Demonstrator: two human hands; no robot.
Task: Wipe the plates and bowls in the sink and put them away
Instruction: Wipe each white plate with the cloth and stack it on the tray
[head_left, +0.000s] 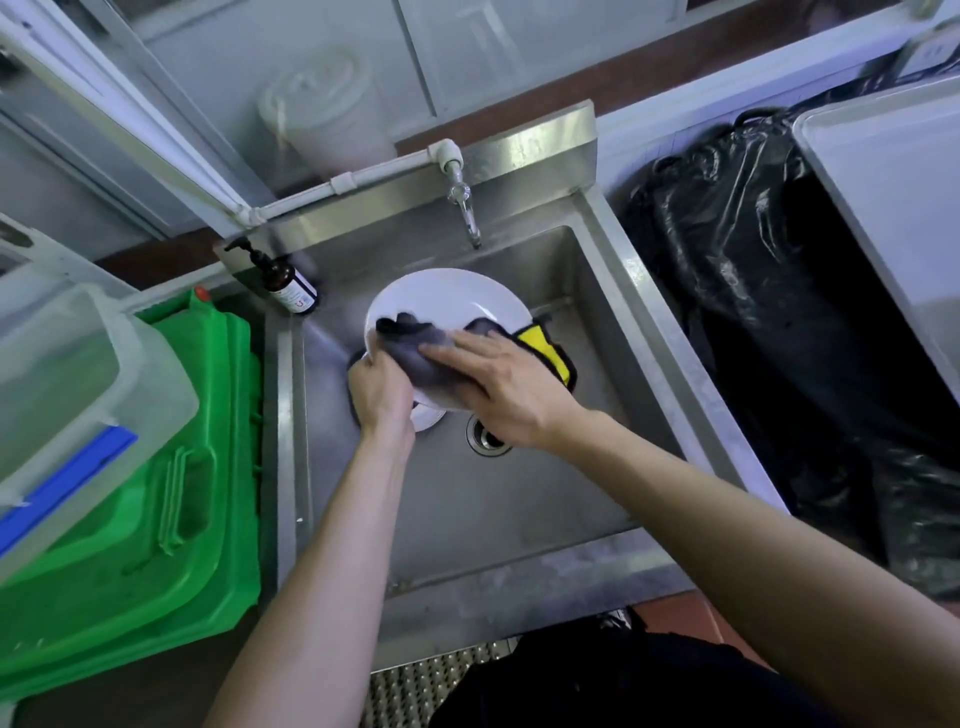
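Commercial kitchen wash area: deep steel sink (613, 332) with wall tap (464, 205) at centre, soap bottle (284, 283) on its left rim, green bin (171, 467) lower left, black-bagged bin (753, 291) right.

Brown pump bottle (289, 283) label: print too small, unreadable. No other text.

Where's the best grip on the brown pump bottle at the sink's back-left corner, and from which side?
Probably the brown pump bottle's body, below the neck. It seems to stand on the sink rim in the corner, backsplash behind it and the green bin to its left, so come from the basin side, front-right. The pump head looks too thin and movable to hold securely.
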